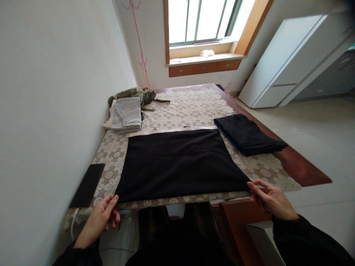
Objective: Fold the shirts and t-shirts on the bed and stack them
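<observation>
A black cloth lies spread over the near part of the table, with a pale band along its far edge. My left hand pinches its near left corner between thumb and fingers. At the near right corner, my right hand grips the same cloth with thumb and forefinger. The near edge is stretched fairly straight between both hands, along the table's front edge. Some low, soft creases cross the cloth's middle.
Folded dark clothes lie on the right of the patterned tablecloth. Folded grey clothes and a green strapped item are at the back left. A dark flat object lies by the left wall.
</observation>
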Motion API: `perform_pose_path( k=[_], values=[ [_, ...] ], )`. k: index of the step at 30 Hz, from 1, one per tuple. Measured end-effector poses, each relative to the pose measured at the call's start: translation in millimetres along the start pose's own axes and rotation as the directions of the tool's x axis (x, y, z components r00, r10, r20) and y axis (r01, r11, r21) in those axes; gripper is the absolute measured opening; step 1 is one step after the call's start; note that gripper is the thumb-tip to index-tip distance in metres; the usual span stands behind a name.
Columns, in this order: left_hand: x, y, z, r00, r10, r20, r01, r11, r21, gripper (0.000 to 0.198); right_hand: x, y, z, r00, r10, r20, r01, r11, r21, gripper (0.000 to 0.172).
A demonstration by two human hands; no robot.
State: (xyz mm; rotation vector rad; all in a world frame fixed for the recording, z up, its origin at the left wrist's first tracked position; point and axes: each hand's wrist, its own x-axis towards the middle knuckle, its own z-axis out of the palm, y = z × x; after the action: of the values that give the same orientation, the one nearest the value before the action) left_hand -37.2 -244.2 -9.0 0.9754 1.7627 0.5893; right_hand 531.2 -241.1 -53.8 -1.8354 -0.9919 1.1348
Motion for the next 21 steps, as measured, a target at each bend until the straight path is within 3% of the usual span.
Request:
perform_pose_path(
  k=[4, 9, 12, 16, 21],
  values=[
    [4, -3, -1.6, 0.999, -0.01, 0.041, 0.013, 0.998, -0.059, 0.081, 0, 6, -4, 0.997, 0.069, 0.037, -0.07, 0.997, 0.019, 0.069],
    [6, 2, -3.9, 1.0, -0.027, 0.014, 0.027, 1.0, 0.006, 0.092, 4, 5, -4, 0.974, 0.166, 0.152, -0.167, 0.986, -0.009, 0.072],
    [6, 5, -5.4, 0.999, -0.025, 0.034, 0.027, 0.999, -0.039, 0.098, 4, 0, -2, 0.964, 0.166, 0.205, -0.17, 0.985, -0.001, 0.07],
    [5, 4, -7.0, 0.996, -0.029, 0.08, 0.038, 0.994, -0.106, 0.1, -2, -3, 3, 0.981, 0.096, 0.169, -0.113, 0.989, 0.093, 0.069],
    [3, 0, -3.0, 0.998, -0.041, 0.056, 0.042, 0.999, -0.024, 0.095, -9, -8, 6, 0.988, 0.119, 0.098, -0.124, 0.992, 0.04, 0.073]
  ],
)
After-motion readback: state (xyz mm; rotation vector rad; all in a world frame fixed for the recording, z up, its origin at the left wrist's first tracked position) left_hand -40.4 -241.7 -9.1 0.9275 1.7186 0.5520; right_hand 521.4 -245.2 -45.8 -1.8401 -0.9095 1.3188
